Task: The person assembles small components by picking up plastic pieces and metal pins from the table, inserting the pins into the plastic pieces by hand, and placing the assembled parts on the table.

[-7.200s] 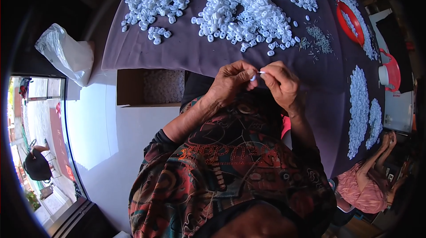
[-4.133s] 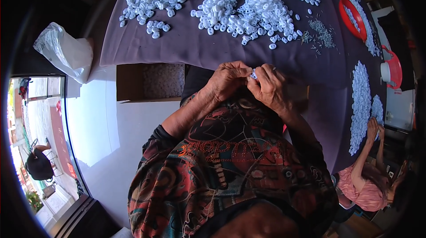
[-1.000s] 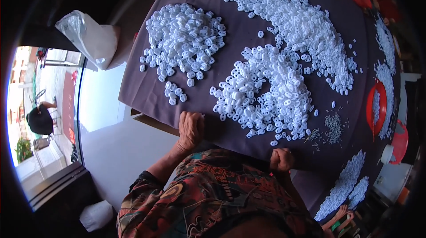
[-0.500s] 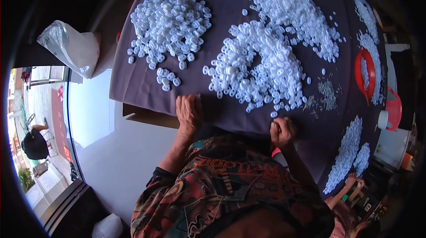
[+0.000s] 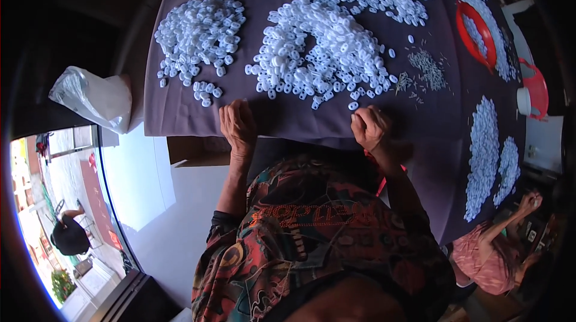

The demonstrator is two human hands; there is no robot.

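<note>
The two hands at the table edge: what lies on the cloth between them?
In the head view, only bare purple cloth lies between the left hand and right hand; the big pile of white plastic pieces sits beyond.

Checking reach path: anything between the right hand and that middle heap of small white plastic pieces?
Nothing visible. Right hand rests at the purple cloth's near edge; only bare cloth and a few stray pieces lie before the middle heap.

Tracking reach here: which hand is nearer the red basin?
Right. The right hand rests at the table edge, toward the red basin; the left hand lies farther away.
</note>
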